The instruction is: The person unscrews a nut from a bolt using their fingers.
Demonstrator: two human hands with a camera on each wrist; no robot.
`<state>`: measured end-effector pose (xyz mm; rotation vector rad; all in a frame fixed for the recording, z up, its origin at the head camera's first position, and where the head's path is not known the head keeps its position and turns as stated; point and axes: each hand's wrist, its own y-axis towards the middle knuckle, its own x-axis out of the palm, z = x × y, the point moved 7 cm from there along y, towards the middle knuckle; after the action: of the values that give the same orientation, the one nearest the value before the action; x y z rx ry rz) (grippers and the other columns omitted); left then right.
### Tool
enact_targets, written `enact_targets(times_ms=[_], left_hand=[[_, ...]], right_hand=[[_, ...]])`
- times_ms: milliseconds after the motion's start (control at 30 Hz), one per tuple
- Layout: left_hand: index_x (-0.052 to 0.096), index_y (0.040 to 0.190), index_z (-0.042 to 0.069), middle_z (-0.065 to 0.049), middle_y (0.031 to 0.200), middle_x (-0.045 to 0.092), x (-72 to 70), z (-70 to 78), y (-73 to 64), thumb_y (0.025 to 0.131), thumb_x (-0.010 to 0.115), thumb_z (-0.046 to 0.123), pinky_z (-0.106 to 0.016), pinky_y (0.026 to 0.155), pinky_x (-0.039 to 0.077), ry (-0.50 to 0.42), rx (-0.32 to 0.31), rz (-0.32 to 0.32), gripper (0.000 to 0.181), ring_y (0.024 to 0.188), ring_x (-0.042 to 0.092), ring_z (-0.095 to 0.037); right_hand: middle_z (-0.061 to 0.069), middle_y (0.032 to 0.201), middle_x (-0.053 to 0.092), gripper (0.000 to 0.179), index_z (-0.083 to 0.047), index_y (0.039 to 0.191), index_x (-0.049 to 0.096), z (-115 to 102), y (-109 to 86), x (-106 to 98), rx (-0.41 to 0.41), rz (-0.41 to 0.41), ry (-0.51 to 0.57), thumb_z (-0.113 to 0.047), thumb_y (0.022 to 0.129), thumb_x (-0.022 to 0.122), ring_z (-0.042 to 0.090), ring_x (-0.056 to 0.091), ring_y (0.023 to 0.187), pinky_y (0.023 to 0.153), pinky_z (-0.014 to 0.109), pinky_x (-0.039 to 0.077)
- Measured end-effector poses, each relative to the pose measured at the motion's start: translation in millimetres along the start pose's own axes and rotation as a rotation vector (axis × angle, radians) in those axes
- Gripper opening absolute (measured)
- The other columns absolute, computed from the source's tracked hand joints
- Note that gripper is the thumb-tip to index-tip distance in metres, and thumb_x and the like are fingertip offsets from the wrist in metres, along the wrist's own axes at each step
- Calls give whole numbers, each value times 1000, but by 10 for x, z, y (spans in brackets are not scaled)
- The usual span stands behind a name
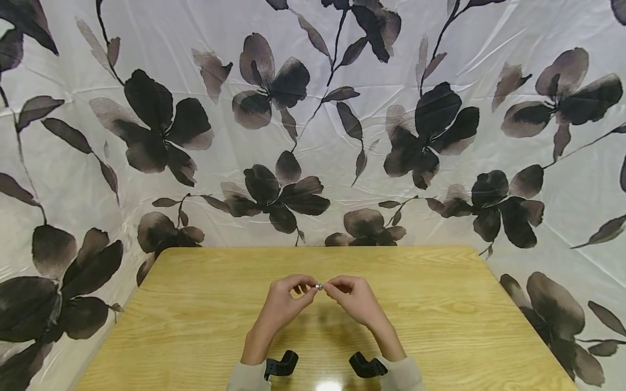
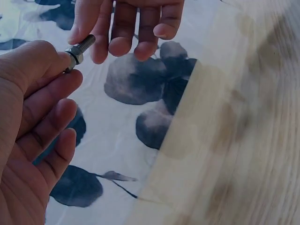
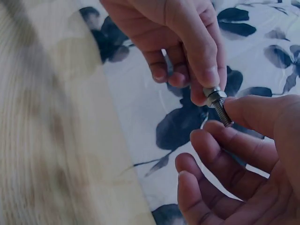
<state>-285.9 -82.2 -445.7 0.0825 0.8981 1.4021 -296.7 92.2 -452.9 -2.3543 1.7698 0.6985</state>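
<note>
A small silver bolt [image 3: 223, 115] with a threaded shank carries a hex nut [image 3: 216, 97] near its head end. My left hand [image 1: 287, 300] pinches the head end between thumb and forefinger, its other fingers loosely bent in the left wrist view. From the opposite side, my right hand [image 1: 358, 303] has its thumb [image 3: 246, 112] and forefinger on either side of the threaded shank [image 2: 87, 43], close to the nut. The right hand's remaining fingers are spread and slightly curled. Both hands meet above the middle of the table; fingertips partly hide the bolt head.
A light wooden table [image 1: 195, 326] lies under both hands. Behind it and at its sides hangs a white cloth [image 1: 342, 141] printed with dark flowers. Each wrist wears a black camera mount [image 1: 282, 365] by a light sleeve [image 1: 402, 374].
</note>
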Motion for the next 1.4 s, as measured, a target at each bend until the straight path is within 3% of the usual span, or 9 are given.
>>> enact_targets(times_ms=[200, 400, 633, 833, 1133, 1400], left_hand=[[78, 99, 16, 3, 92, 76, -63, 90, -15, 90, 80, 9, -32, 70, 59, -4, 50, 18, 12, 78, 67, -13], [78, 99, 16, 2, 93, 77, -81, 109, -49, 92, 78, 11, -32, 70, 60, -21, 73, 22, 9, 78, 65, -8], [78, 99, 15, -2, 92, 77, -81, 125, -44, 91, 79, 10, -30, 69, 59, -23, 106, 39, 10, 76, 65, -10], [78, 99, 15, -1, 91, 77, -81, 126, -38, 90, 79, 8, -29, 69, 59, -24, 105, 43, 12, 75, 66, -12], [78, 98, 14, -2, 89, 77, -87, 125, -40, 91, 78, 9, -30, 69, 59, -34, 82, 34, 9, 76, 63, -6], [77, 99, 16, 0, 89, 76, -89, 119, -48, 90, 78, 8, -27, 70, 59, -28, 82, 42, 11, 77, 63, -2]], right_hand=[[7, 95, 76, 24, -10, 107, 79, -53, -14, 17, 10, -31, 46, -29, 101, 67, 14, 70, 83, 71, 28, 59], [10, 95, 75, 22, -5, 110, 77, -64, -10, 69, 8, -60, 65, -20, 103, 64, 7, 66, 79, 71, 30, 59], [11, 97, 74, 23, -7, 112, 77, -99, -21, 64, -10, -76, 90, -25, 103, 64, 9, 67, 80, 73, 38, 61], [11, 96, 72, 22, -7, 112, 76, -128, -17, 67, -16, -84, 94, -24, 102, 66, 10, 65, 79, 71, 33, 59], [12, 113, 73, 20, -8, 115, 73, -140, -22, 91, -4, -92, 118, -18, 98, 72, 28, 70, 101, 80, 30, 58], [10, 115, 73, 23, -10, 119, 72, -164, -26, 40, -10, -34, 98, -22, 99, 70, 25, 69, 102, 85, 30, 57]])
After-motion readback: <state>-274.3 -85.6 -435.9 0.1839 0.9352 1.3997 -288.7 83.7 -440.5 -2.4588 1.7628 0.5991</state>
